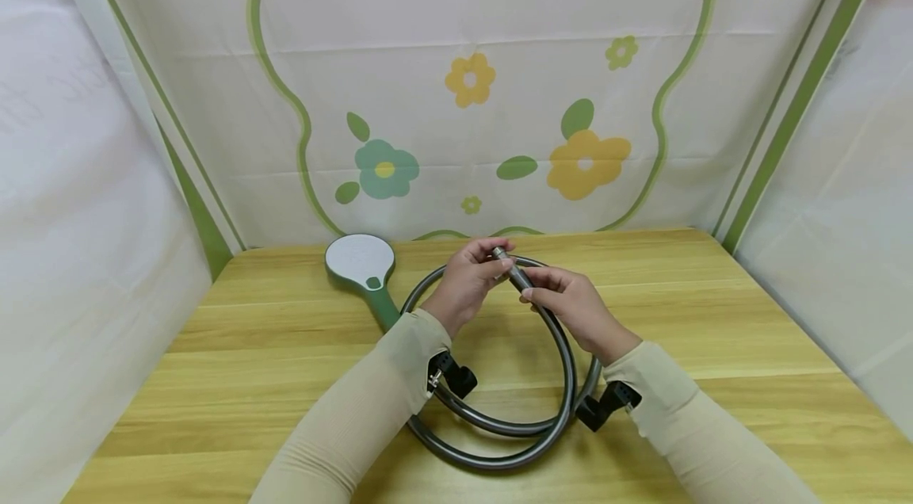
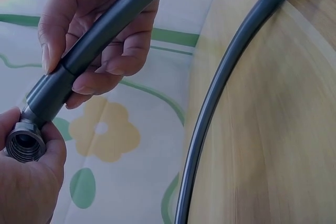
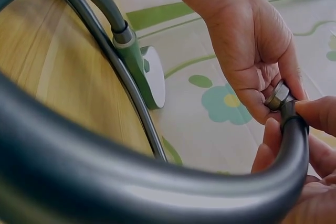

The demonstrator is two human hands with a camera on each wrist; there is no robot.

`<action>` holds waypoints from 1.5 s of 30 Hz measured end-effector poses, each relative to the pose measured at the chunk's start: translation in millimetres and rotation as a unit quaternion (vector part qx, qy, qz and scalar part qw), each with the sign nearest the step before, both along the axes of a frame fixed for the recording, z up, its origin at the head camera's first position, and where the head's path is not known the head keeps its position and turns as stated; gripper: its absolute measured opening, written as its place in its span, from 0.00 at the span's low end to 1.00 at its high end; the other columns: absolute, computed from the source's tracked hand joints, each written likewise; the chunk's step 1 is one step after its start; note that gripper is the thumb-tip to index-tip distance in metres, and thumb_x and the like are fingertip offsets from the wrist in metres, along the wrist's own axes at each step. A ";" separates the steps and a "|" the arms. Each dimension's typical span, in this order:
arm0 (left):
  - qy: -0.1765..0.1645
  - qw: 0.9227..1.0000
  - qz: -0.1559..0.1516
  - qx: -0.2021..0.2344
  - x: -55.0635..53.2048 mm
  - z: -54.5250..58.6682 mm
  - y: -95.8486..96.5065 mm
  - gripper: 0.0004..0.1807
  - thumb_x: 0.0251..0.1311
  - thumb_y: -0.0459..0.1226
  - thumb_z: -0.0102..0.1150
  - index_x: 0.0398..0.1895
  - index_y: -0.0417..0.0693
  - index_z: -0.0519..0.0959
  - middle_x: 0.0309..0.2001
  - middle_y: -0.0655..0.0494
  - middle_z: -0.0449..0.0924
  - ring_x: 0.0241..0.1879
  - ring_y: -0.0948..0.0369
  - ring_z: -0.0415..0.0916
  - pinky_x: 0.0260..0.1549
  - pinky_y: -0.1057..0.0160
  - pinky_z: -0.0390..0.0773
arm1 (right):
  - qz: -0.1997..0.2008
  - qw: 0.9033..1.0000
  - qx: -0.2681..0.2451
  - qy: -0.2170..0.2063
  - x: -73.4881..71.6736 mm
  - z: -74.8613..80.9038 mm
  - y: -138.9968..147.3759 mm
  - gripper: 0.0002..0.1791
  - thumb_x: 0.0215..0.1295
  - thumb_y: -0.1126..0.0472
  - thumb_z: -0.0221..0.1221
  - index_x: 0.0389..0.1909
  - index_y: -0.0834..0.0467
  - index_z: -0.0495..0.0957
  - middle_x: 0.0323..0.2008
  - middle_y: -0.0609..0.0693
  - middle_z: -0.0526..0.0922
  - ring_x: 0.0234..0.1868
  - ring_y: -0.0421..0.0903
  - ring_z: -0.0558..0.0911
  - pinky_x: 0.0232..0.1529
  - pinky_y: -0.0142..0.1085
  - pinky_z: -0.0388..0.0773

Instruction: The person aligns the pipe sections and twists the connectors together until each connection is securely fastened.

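A dark grey shower hose (image 1: pixel 567 361) lies in loops on the table, and its free end is lifted between both hands. My left hand (image 1: pixel 464 282) pinches the metal threaded nut (image 2: pixel 25 142) at that end; its open, ridged inside faces the left wrist camera. Just behind the nut, my right hand (image 1: pixel 574 306) holds the hose by its dark sleeve (image 2: pixel 52 95), thumb on one side and fingers on the other. A green shower head (image 1: pixel 360 262) with a white face lies to the left. Its handle is joined to the hose's other end, as the right wrist view shows.
The wooden table (image 1: pixel 713 330) carries the hose loops below my hands. A white cloth backdrop (image 1: pixel 499 116) with flowers rises behind its far edge, with white cloth sides at left and right. Black wrist cameras sit under both sleeves, close to the hose.
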State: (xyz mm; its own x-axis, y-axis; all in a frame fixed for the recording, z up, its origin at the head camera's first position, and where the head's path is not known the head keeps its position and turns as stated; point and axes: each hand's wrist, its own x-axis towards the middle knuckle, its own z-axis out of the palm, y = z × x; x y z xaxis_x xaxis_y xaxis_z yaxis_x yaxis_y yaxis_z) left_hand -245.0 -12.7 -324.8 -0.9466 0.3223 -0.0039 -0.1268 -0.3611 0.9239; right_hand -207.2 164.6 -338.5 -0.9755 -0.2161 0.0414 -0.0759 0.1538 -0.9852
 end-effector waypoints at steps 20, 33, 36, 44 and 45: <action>0.003 1.000 0.000 -0.004 0.1 0.6 1.1 0.20 0.63 0.22 0.54 0.59 0.34 0.72 0.53 0.48 0.74 0.49 0.58 0.74 0.54 0.59 0.75 | -0.002 0.998 0.059 0.002 -2.5 1.9 4.8 0.25 0.67 0.57 0.59 0.61 0.66 0.72 0.50 0.58 0.79 0.48 0.46 0.80 0.50 0.38 0.76; 0.002 1.000 0.004 -0.007 0.9 3.1 1.7 0.19 0.63 0.23 0.54 0.57 0.35 0.73 0.53 0.49 0.75 0.54 0.50 0.73 0.56 0.56 0.74 | -0.026 0.982 0.144 0.116 3.0 0.7 5.8 0.26 0.63 0.59 0.64 0.60 0.63 0.73 0.48 0.58 0.79 0.47 0.51 0.80 0.43 0.35 0.80; 0.005 1.000 0.004 -0.009 1.0 3.4 2.2 0.19 0.63 0.23 0.54 0.57 0.35 0.73 0.53 0.48 0.74 0.54 0.51 0.73 0.56 0.56 0.74 | -0.029 0.980 0.146 0.134 6.0 0.8 4.6 0.26 0.61 0.62 0.65 0.60 0.64 0.73 0.50 0.58 0.78 0.47 0.52 0.80 0.42 0.34 0.80; 0.003 1.000 0.012 -0.009 2.3 5.2 3.9 0.18 0.62 0.22 0.55 0.56 0.34 0.74 0.50 0.50 0.75 0.48 0.57 0.74 0.53 0.59 0.75 | -0.042 0.970 0.166 0.174 9.6 1.4 0.8 0.26 0.59 0.65 0.66 0.59 0.66 0.73 0.51 0.57 0.76 0.47 0.51 0.79 0.44 0.41 0.80; 0.003 1.000 0.013 -0.007 2.4 5.5 4.1 0.18 0.62 0.22 0.55 0.56 0.34 0.74 0.50 0.50 0.75 0.47 0.58 0.75 0.52 0.59 0.76 | -0.045 0.968 0.169 0.179 9.4 1.1 0.6 0.26 0.59 0.65 0.66 0.58 0.66 0.74 0.50 0.57 0.76 0.47 0.51 0.79 0.44 0.42 0.80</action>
